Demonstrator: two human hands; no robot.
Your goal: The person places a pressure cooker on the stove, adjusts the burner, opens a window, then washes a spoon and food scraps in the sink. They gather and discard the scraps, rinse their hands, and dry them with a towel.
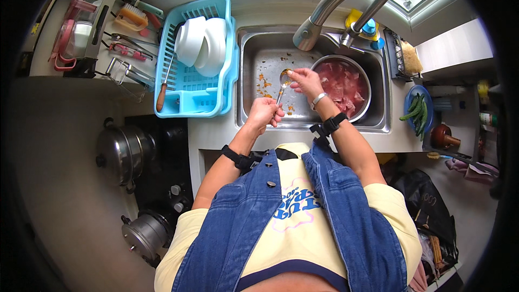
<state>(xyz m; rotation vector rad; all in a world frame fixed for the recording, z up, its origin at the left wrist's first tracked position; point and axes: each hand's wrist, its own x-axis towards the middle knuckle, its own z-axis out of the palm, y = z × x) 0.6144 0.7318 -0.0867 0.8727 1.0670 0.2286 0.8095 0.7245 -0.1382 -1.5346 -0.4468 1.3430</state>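
My left hand [263,114] grips the handle of a metal spoon [281,94] over the steel sink [252,56]. At the spoon's bowl end, the fingers of my right hand [306,83] touch the bowl, which has orange bits on it. More orange food scraps [265,83] lie scattered on the sink's floor. To the right, partly behind my right hand, a round metal pot [367,93] in the sink holds pieces of raw meat [344,79] in reddish liquid. The curved faucet [324,12] stands above the sink's back edge.
Left of the sink, a light-blue dish rack [224,101] holds white bowls [211,48] and a wooden-handled tool [161,97]. Green peppers or cucumbers [417,111] lie on a blue plate [406,93] at right. Metal pots [119,156] stand at lower left on a black stove [142,198].
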